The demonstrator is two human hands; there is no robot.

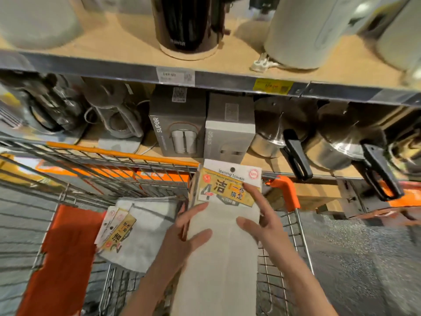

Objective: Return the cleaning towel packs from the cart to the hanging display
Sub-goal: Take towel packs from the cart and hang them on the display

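Forearms: both are seen at the lower edge of the view, extended forward over the cart.
Held pack: a cleaning towel pack [224, 224] is raised above the cart, header card uppermost, hang hole visible at the top of the card.
Left hand: the left hand [182, 233] is applied to the left edge of the held pack; the thumb is laid across the front, the remaining fingers [182, 215] are wrapped behind the edge, so the pack is gripped.
Right hand: the right hand [262, 221] is applied to the right side; the thumb is pressed on the cloth, the index finger is laid straight on the label, and the other fingers are hidden behind the pack. The grip is judged a pinch.
Cart: a wire cart [91, 169] with orange trim is positioned against the shelving.
Remaining packs: second pack [134, 231] is lying in the cart basket, left of the held pack; two header cards are visible there, so more than one pack may be stacked.
Shelving: boxed appliances [180, 126] and pots [323, 142] are stocked behind.
Hanging display: not in view.
Progress: one pack is lifted but not yet hung; at least one more is left in the cart. The task is judged to be at an early or middle stage.
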